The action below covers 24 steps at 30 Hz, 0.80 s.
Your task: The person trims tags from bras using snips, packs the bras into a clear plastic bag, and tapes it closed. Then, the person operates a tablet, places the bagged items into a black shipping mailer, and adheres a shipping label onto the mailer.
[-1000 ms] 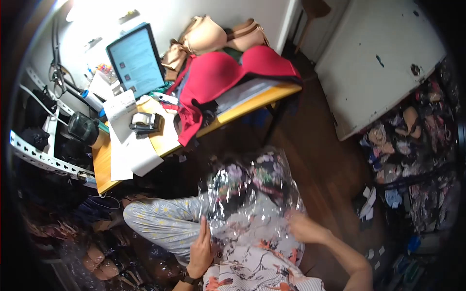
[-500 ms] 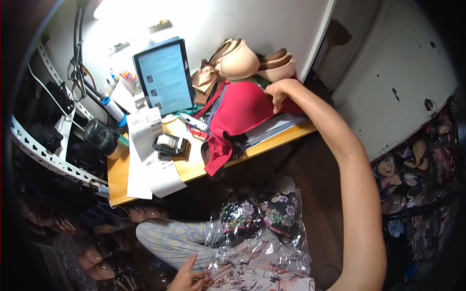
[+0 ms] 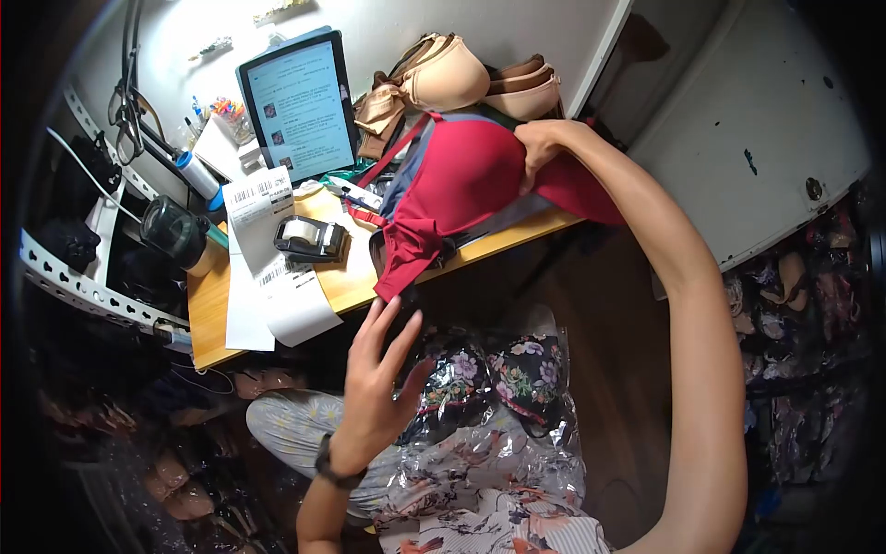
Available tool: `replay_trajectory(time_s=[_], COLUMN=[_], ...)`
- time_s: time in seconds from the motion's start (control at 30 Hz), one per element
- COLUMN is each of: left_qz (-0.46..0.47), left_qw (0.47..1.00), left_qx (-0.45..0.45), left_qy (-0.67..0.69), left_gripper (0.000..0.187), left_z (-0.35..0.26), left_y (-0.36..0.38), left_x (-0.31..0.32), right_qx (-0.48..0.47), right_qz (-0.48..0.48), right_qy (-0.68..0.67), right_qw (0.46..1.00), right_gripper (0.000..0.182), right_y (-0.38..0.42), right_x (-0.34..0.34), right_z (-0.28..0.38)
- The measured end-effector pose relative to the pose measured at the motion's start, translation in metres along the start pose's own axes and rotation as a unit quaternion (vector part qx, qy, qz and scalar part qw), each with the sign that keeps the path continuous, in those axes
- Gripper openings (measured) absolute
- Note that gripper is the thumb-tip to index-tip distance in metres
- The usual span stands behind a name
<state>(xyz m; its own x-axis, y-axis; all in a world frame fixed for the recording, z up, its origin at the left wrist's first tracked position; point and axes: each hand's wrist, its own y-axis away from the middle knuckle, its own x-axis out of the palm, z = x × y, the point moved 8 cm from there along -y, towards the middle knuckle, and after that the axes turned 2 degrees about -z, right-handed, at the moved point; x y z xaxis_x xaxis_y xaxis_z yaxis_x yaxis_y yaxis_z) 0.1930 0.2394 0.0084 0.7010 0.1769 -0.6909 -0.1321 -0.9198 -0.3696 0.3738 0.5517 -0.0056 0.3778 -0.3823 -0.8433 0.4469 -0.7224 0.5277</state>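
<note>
A red bra (image 3: pixel 466 171) lies at the front right of the desk, its cups facing up. My right hand (image 3: pixel 537 146) grips it at the middle between the cups, fingers closed on the fabric. Below the desk edge, my left hand (image 3: pixel 374 402) is raised with its fingers spread, a dark band at the wrist. Its fingertips are at the lower end of the red bra's side band; whether they touch is hard to tell. On my lap rests a dark floral bra (image 3: pixel 528 374) in a clear plastic bag (image 3: pixel 531 462).
On the wooden desk (image 3: pixel 210 337) are a tape dispenser (image 3: pixel 312 238), printed paper labels (image 3: pixel 260 198), a tablet (image 3: pixel 300 111) and stacked beige bras (image 3: pixel 448 76). A white perforated shelf frame (image 3: pixel 88 294) stands left, and a white panel (image 3: pixel 738 175) right.
My left hand has risen from my lap to the red bra's lower end. My right hand has closed on the red bra, which is slightly lifted. The view has shifted a little.
</note>
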Motion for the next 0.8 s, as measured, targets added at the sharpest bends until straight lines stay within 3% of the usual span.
replay_trajectory(time_s=[0.07, 0.13, 0.2, 0.27, 0.3, 0.4, 0.43, 0.53, 0.57, 0.67, 0.7, 0.73, 0.77, 0.8], left_qz=[-0.039, -0.139, -0.199, -0.299, -0.302, -0.437, -0.437, -0.403, -0.404, -0.293, -0.298, -0.262, -0.212, -0.151], left_qw=[0.999, 0.989, 0.979, 0.953, 0.952, 0.899, 0.898, 0.882, 0.883, 0.944, 0.943, 0.903, 0.822, 0.700], left_qx=[0.025, 0.039, 0.041, 0.039, 0.042, 0.032, 0.036, -0.001, 0.002, 0.031, 0.032, -0.055, -0.138, -0.215], left_qy=[-0.010, -0.036, -0.030, -0.015, -0.015, 0.014, 0.017, 0.243, 0.241, 0.148, 0.145, 0.335, 0.511, 0.664], left_gripper=[0.063, 0.081, 0.083, 0.087, 0.087, 0.077, 0.077, 0.062, 0.062, 0.045, 0.045, 0.042, 0.039, 0.037], left_z=[-0.006, -0.015, -0.029, -0.039, -0.039, -0.039, -0.040, -0.011, -0.004, 0.002, 0.000, 0.015, 0.019, 0.015], left_y=[-0.019, -0.033, -0.050, -0.061, -0.069, -0.079, -0.081, -0.086, -0.085, -0.096, -0.096, -0.100, -0.102, -0.101], left_x=[0.023, 0.037, 0.051, 0.052, 0.055, 0.046, 0.046, 0.040, 0.036, 0.035, 0.030, 0.037, 0.048, 0.065], right_qx=[-0.027, -0.039, -0.050, -0.194, -0.194, -0.172, -0.168, -0.047, -0.050, -0.110, -0.088, -0.064, -0.065, -0.042], right_qz=[0.045, 0.070, 0.098, 0.065, 0.062, 0.067, 0.064, -0.076, -0.078, -0.086, -0.100, -0.115, -0.117, -0.121], right_qy=[-0.064, -0.101, -0.139, -0.370, -0.368, -0.427, -0.427, -0.643, -0.643, -0.671, -0.640, -0.607, -0.605, -0.604], right_qw=[0.997, 0.992, 0.984, 0.906, 0.907, 0.885, 0.886, 0.761, 0.760, 0.728, 0.757, 0.784, 0.785, 0.786], right_gripper=[0.055, 0.048, 0.040, 0.038, 0.038, 0.038, 0.038, 0.047, 0.047, 0.057, 0.058, 0.060, 0.060, 0.062], right_y=[0.014, 0.048, 0.088, 0.128, 0.141, 0.177, 0.192, 0.232, 0.238, 0.252, 0.256, 0.260, 0.262, 0.263], right_x=[0.004, -0.013, -0.021, -0.038, -0.040, -0.042, -0.041, -0.034, -0.026, -0.014, -0.006, 0.001, 0.008, 0.019], right_z=[-0.001, 0.001, 0.006, 0.032, 0.029, 0.018, 0.024, 0.029, 0.035, 0.052, 0.052, 0.052, 0.055, 0.053])
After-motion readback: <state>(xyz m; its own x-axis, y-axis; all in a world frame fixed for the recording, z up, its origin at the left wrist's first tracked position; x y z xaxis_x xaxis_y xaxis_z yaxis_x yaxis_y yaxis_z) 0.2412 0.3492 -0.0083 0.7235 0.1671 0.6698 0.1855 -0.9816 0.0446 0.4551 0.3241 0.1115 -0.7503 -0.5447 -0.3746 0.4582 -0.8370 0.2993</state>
